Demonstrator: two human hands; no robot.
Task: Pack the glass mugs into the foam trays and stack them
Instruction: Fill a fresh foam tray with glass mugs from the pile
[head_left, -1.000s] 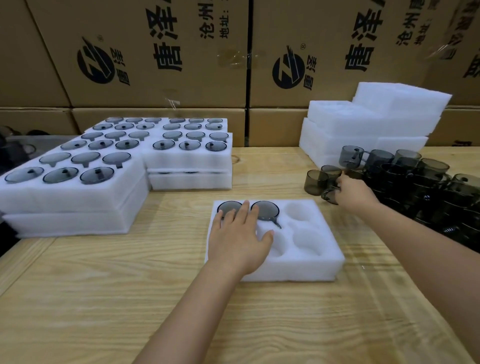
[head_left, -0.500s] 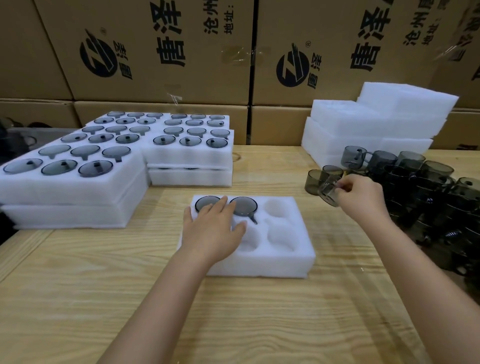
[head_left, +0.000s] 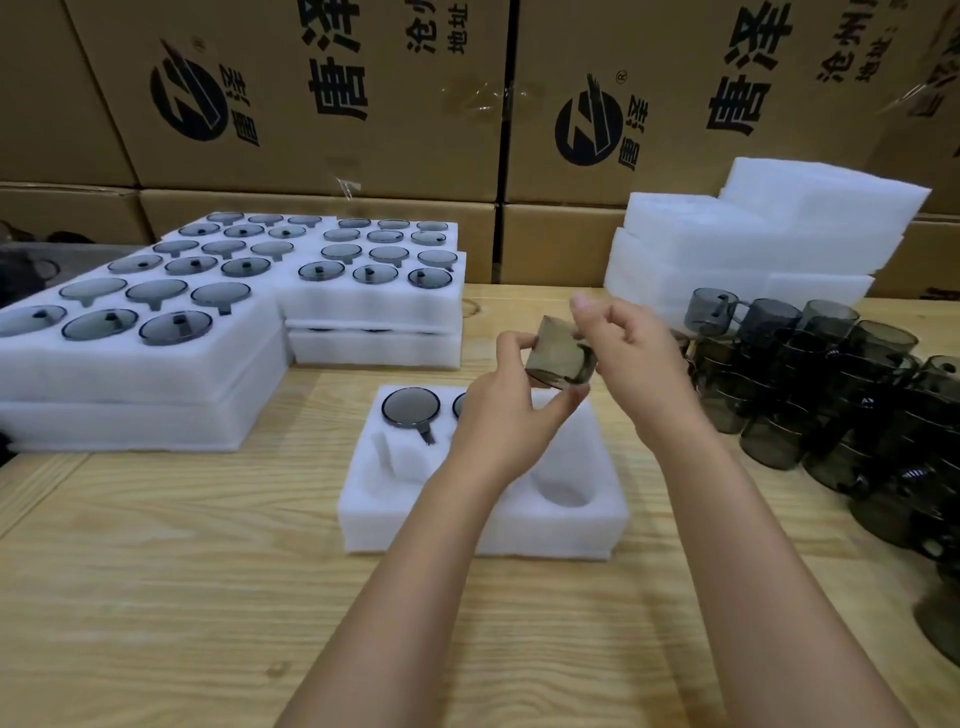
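While left hand (head_left: 500, 415) and right hand (head_left: 631, 351) grip a smoky glass mug (head_left: 558, 359) over the white foam tray (head_left: 467, 535), just two packed mugs (head_left: 410, 408) fill it.

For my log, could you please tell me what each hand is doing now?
Left hand: holding the mug.
Right hand: holding the same mug.

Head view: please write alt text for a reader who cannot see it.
The left hand and right hand hold a smoky glass mug above a white foam tray on a wooden table. Filled trays are stacked at the left; loose mugs stand at the right, cardboard boxes behind.
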